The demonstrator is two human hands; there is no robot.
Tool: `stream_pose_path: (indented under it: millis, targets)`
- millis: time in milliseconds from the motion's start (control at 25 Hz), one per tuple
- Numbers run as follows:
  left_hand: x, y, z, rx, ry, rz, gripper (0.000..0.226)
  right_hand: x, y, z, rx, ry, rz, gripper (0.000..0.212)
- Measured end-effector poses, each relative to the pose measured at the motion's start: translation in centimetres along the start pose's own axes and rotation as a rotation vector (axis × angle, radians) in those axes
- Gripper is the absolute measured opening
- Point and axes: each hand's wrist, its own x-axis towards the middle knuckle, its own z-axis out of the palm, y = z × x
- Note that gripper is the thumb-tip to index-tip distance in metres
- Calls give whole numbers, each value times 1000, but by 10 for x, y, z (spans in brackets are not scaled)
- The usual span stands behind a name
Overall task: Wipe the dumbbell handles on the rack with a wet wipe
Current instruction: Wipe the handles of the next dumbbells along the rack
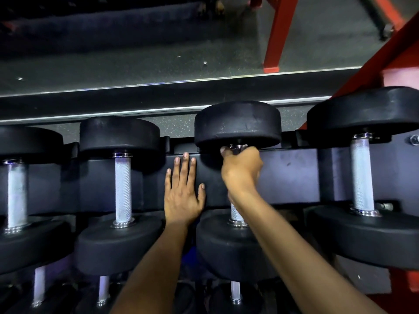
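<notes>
Bare skin, right hand (241, 166): your fingers are curled round the far end of a knurled steel handle (237, 215), just under the far head of its dumbbell (238, 124). A sliver of something pale shows at your fingertips; whether it is the wet wipe cannot be told.
Left hand (182, 193): it lies flat with fingers straight and slightly spread, palm down on the black rack shelf (292, 175), just left of the gripped dumbbell. It holds nothing.
Gripped dumbbell: third from the left in the top row, lying near-to-far across the rack, its near head (229, 245) below your right forearm. Only the near stretch of its handle shows past your wrist.
Left neighbour dumbbell (120, 134): just left of your flat hand, its handle (123, 190) fully bare.
Far-left dumbbell (17, 191): cut off by the picture's left edge.
Right neighbour dumbbell (362, 109): larger, its handle (360, 175) bare.
Lower row: more dumbbell handles (235, 290) show near you, under the top row.
Beyond the rack: dark speckled floor (136, 53) and a red metal frame (280, 35) at far right.
</notes>
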Motion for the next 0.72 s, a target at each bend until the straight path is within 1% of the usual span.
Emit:
stream_pose_path:
  millis: [80,120,200,240,280,320,360,400,440,520,560,600,680,720]
  targets:
    - [-1,0,-1,3,1,-1,69,-5,1,-13,-118,59,-72,35]
    - [-1,1,-1,6,1,-3,69,-4,2,-22,-215,80,-147,34]
    - [0,2,-1,7,1,-8,69,-7,7,-40,-460,103,-406,22]
    - [0,1,0,5,-4,-6,68,-15,8,-46,-520,88,-610,17]
    - [-1,1,0,2,-12,1,68,-23,8,-47,-496,21,-882,16]
    - [-1,0,1,0,-13,10,66,-26,8,-41,-500,-101,-1172,20]
    - [-2,0,2,-1,-9,13,65,-22,9,-34,-593,-206,-1465,27]
    - [-2,0,2,-2,-5,10,64,-10,5,-29,-754,-288,-1700,32]
    - [-1,0,1,-2,-3,5,65,11,4,-30,-926,-347,-1854,35]
    - [-2,2,-1,6,4,1,68,54,5,-56,-1253,-369,-2025,43]
    - [-2,3,-2,9,7,4,69,66,8,-72,-1370,-339,-2028,49]
    - [-1,3,-2,10,6,2,69,75,12,-83,-1403,-278,-2022,52]
    - [-2,2,-2,11,2,-7,69,79,25,-78,-1457,-188,-1987,48]
    - [-2,2,-2,10,-1,-6,69,67,22,-67,-1545,-235,-1936,44]
